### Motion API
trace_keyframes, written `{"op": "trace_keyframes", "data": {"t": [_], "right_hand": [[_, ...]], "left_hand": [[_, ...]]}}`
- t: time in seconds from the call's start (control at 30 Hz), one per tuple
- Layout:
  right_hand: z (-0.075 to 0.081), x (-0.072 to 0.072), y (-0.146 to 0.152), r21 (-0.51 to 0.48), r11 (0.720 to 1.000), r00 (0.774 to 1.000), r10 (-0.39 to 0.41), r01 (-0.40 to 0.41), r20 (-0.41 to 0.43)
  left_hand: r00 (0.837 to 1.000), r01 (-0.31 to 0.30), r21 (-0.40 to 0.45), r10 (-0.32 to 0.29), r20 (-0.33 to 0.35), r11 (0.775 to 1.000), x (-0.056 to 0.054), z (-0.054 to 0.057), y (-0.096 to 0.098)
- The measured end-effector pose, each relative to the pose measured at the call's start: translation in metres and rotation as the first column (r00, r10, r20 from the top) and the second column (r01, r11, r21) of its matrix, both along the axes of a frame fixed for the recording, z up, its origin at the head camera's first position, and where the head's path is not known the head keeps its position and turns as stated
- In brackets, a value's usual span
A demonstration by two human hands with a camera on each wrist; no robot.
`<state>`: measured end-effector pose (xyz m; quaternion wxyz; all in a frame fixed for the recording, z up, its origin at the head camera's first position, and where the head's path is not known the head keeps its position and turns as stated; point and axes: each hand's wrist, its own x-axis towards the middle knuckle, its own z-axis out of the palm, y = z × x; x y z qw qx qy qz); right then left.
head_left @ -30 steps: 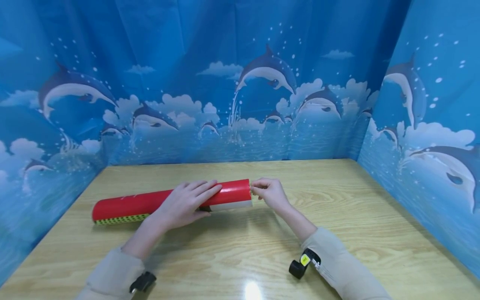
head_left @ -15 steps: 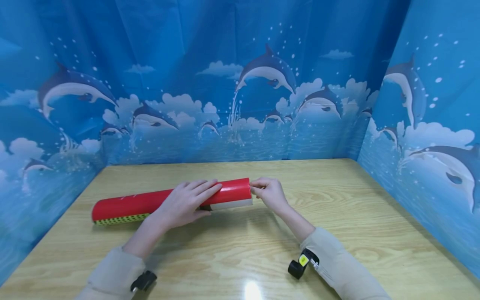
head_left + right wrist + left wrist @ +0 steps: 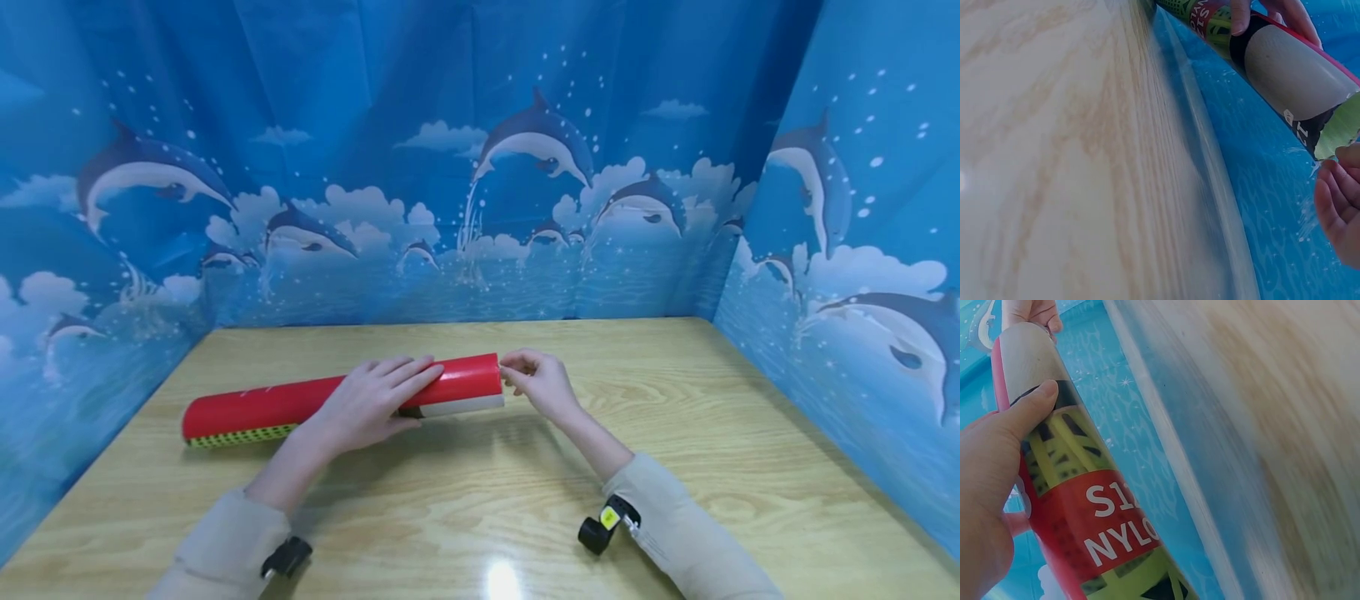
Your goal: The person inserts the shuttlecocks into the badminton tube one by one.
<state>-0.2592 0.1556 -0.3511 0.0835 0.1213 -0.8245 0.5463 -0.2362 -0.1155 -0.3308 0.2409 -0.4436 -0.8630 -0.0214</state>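
Observation:
A long red tube lies slantwise over the table, its right end raised. Its underside carries a green patterned band, a red label reading "S12 NYLO" and a grey section. My left hand grips the tube right of its middle, fingers over the top and thumb along the near side. At the right end, my right hand has curled fingers and thumb pinching at the rim. The right wrist view shows a pale green end with a ragged edge there; what exactly the fingertips pinch is partly hidden.
A wood-grain table spreads under both arms. Blue curtains printed with dolphins stand behind it and at the sides. Black cameras are strapped at both sleeves.
The tube's right end has risen slightly, and my right hand has shifted a little with it. The pale green bit seen below the fingers a second ago is out of sight in the head view.

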Motion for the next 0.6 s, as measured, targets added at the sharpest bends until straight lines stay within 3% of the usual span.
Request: {"op": "trace_keyframes", "data": {"t": [0.1, 0.27, 0.43, 0.6], "right_hand": [[0.008, 0.007, 0.001, 0.011, 1.0, 1.0, 0.021, -0.021, 0.003], [0.003, 0.005, 0.016, 0.056, 0.997, 0.999, 0.053, -0.053, 0.0], [0.0, 0.002, 0.034, 0.102, 0.993, 0.997, 0.058, -0.062, 0.045], [0.002, 0.003, 0.049, 0.143, 0.987, 0.997, 0.064, -0.069, 0.04]], "left_hand": [[1.0, 0.0, -0.008, 0.0, -0.002, 1.0, -0.001, -0.001, -0.001], [1.0, -0.017, -0.03, 0.017, 0.025, 0.999, -0.003, -0.003, -0.002], [0.993, -0.045, -0.074, 0.053, 0.106, 0.996, -0.007, -0.005, -0.005], [0.974, -0.074, -0.129, 0.099, 0.204, 0.989, -0.011, -0.008, -0.009]]}}
